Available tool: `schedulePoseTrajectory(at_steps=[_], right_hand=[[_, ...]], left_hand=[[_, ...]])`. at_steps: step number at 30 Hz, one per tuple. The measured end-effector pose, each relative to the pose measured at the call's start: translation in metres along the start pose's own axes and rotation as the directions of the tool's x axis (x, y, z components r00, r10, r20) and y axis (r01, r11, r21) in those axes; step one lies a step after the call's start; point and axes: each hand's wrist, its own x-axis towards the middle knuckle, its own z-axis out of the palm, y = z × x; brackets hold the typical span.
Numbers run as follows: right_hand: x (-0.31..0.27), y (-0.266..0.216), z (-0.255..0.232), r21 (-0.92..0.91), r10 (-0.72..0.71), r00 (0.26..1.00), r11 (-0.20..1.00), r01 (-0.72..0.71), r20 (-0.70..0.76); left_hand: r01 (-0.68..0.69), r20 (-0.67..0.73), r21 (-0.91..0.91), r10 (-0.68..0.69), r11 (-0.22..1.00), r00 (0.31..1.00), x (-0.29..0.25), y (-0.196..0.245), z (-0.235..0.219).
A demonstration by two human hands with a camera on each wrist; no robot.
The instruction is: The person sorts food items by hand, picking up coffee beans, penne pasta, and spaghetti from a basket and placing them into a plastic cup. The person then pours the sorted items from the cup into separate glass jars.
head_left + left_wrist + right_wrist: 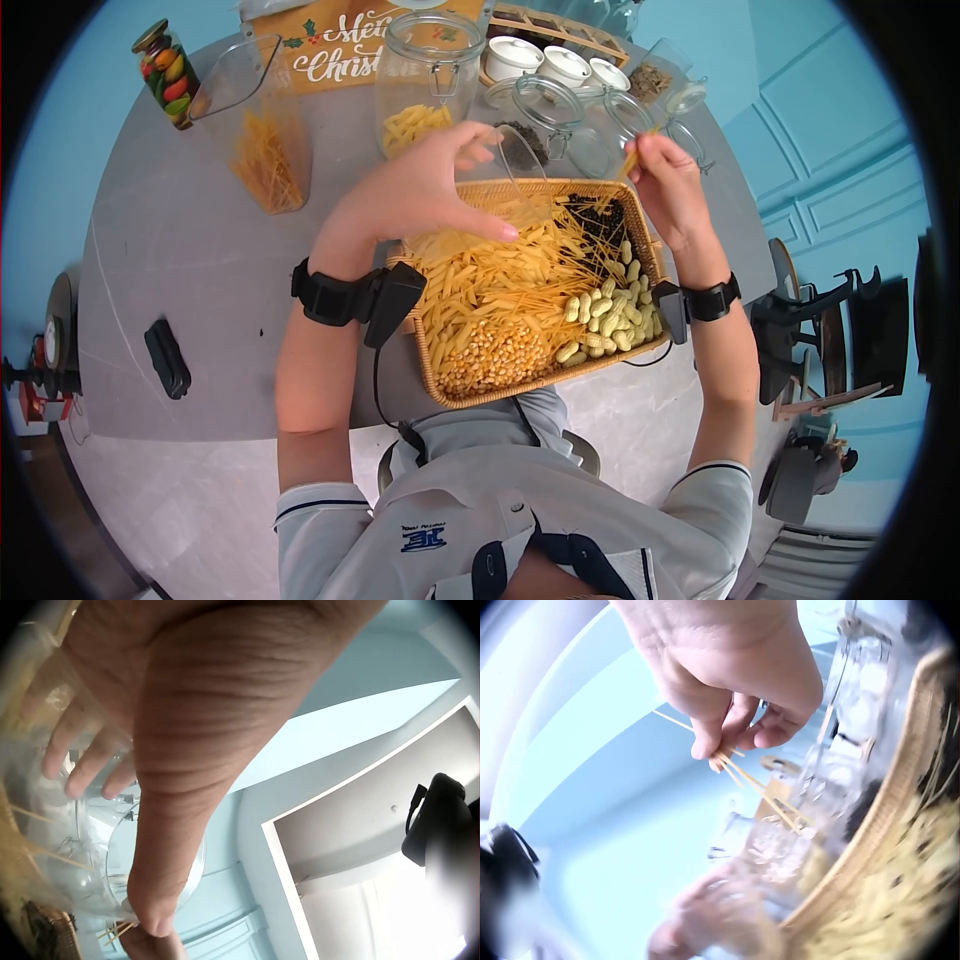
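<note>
My left hand (415, 190) grips a clear container (522, 170) above the basket's far side, thumb toward me and fingers round its other side. Pale strands show through its wall in the left wrist view. Off the basket's far right corner, my right hand (668, 185) pinches a few spaghetti strands (759, 787) between thumb and fingertips. Beneath both hands lies a wicker basket (535, 384) holding penne (480, 275), corn kernels (495, 355), peanuts (612, 322) and black beans (603, 212). Loose spaghetti (572, 255) lies across the penne and beans.
Behind the basket stand a clip-top jar (430, 75) with penne, small open glass jars (548, 105) and white lidded pots (515, 57). At left are a tall container (268, 160) of spaghetti and a colourful filled bottle (168, 80). A black case (167, 358) lies near the front edge.
</note>
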Motion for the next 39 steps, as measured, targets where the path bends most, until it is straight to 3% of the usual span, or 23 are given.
schedulePoseTrajectory(at_steps=[2, 3, 6, 10, 14, 17, 20, 21, 22, 24, 27, 30, 39], right_hand=[[0.000, -0.012, 0.031, 0.232, -0.004, 1.000, 0.973, 0.008, -0.018], [0.001, -0.014, 0.042, 0.285, 0.005, 0.999, 0.958, -0.017, 0.041], [-0.007, -0.010, 0.075, 0.200, 0.019, 0.990, 0.979, -0.047, 0.143], [-0.023, -0.014, 0.091, -0.286, 0.064, 0.994, 0.958, -0.036, 0.089], [-0.026, -0.038, 0.089, -0.454, 0.188, 0.954, 0.889, -0.064, 0.233], [-0.021, -0.047, 0.084, -0.440, 0.162, 0.955, 0.897, -0.038, 0.248], [-0.003, -0.045, 0.064, -0.218, 0.139, 0.977, 0.971, -0.102, 0.161], [0.007, -0.031, 0.044, -0.268, 0.109, 0.981, 0.961, -0.063, 0.160], [0.008, -0.014, 0.033, -0.471, 0.113, 0.977, 0.882, -0.016, 0.180], [0.010, 0.018, 0.018, -0.796, 0.132, 0.968, 0.598, 0.095, 0.215], [0.001, 0.045, 0.024, -0.885, -0.014, 0.957, 0.378, 0.273, 0.290], [0.000, 0.051, 0.030, -0.835, -0.121, 0.898, 0.334, 0.437, 0.422], [0.009, 0.079, 0.024, -0.824, 0.024, 0.831, 0.142, 0.548, 0.556]], left_hand=[[-0.035, 0.036, -0.036, 0.036, 0.999, 0.999, 0.003, -0.002, 0.006], [-0.052, 0.053, -0.056, 0.055, 0.997, 0.997, 0.004, -0.002, 0.008], [-0.045, 0.130, -0.100, 0.058, 0.994, 0.990, 0.004, 0.009, 0.009], [-0.085, 0.114, -0.121, 0.099, 0.989, 0.988, 0.005, 0.004, 0.010], [-0.050, 0.097, -0.139, 0.064, 0.989, 0.993, 0.003, 0.006, 0.008], [-0.021, 0.089, -0.163, 0.036, 0.986, 0.995, 0.002, 0.006, 0.008], [0.012, 0.051, -0.133, -0.005, 0.991, 0.999, 0.000, 0.009, 0.002], [0.023, 0.033, -0.113, -0.019, 0.993, 0.999, -0.001, 0.010, -0.001], [0.017, 0.005, -0.110, -0.016, 0.994, 1.000, -0.002, 0.008, -0.003], [0.002, -0.049, -0.101, -0.007, 0.995, 0.999, -0.003, 0.004, -0.009], [-0.002, -0.089, -0.073, -0.005, 0.997, 0.996, -0.007, 0.008, -0.013], [-0.008, -0.071, -0.064, 0.004, 0.998, 0.997, -0.008, 0.009, -0.015], [-0.017, -0.063, -0.071, 0.012, 0.997, 0.998, -0.009, 0.007, -0.016]])
